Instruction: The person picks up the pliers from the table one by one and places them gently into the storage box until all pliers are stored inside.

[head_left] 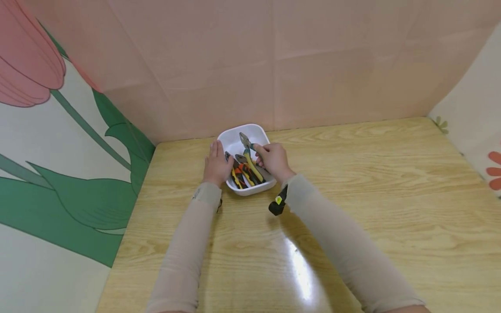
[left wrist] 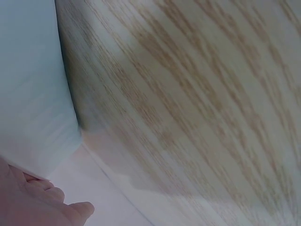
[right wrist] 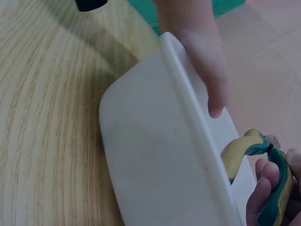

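**Two hands at a white tray of pliers**

Pale pink panels close off the back of the scene, with a tulip-printed panel down the left side of the head view and a wood-grain desk [head_left: 352, 182] filling the lower half. Near the desk's far left corner, in the upper middle of the frame, sits a white tray [head_left: 258, 133] with rounded corners, close to the pink backdrop.

Inside the tray lie several pliers. The pair with yellow and teal handles [head_left: 250, 158] points its metal nose toward the far wall, and the right hand [head_left: 274, 160] has its grip curled round those handles at the tray's right side. In the right wrist view, at the lower right corner, the fingers [right wrist: 263, 193] wrap the same teal and yellow handle just inside the tray's white wall [right wrist: 155, 155]. More pliers with orange, red and black handles [head_left: 238, 174] lie in the tray's near left part, beside the held pair.

The left hand [head_left: 216, 164] rests flat against the tray's left outer wall, its grip spread, fingers straight and pointing away from the person. The left wrist view shows only the edge of that hand at the lower left, the white wall in the upper left, and blurred wood grain.

Both forearms wear beige sleeves [head_left: 188, 252], and a small black device [head_left: 277, 205] with a yellow mark hangs at the right wrist.
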`<control>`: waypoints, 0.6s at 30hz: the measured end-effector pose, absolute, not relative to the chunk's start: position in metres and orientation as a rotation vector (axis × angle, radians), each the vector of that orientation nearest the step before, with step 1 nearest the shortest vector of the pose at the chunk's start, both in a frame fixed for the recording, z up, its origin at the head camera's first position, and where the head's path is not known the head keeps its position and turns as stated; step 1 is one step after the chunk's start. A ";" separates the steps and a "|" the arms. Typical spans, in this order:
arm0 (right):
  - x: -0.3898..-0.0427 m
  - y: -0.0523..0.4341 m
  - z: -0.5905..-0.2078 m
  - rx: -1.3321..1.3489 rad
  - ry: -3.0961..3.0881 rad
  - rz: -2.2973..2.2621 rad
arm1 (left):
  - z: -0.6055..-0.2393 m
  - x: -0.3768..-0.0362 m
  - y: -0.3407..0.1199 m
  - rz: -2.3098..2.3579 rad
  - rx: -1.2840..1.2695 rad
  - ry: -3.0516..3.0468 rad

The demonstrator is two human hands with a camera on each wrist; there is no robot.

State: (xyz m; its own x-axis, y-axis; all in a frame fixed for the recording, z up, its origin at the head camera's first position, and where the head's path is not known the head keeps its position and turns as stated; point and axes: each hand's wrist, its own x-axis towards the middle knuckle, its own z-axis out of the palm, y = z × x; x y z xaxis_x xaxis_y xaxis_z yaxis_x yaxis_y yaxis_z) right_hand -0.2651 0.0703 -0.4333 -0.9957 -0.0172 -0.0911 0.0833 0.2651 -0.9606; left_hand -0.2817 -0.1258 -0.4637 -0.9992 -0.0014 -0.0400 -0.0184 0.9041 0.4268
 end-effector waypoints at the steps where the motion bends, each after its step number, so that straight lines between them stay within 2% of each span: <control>1: -0.265 0.070 -0.434 0.054 2.458 -1.834 | -0.464 -0.282 -0.126 0.680 -0.016 3.028; 18: -0.259 0.063 -0.440 -0.042 2.812 -1.448 | -0.464 -0.281 -0.126 0.685 -0.020 3.016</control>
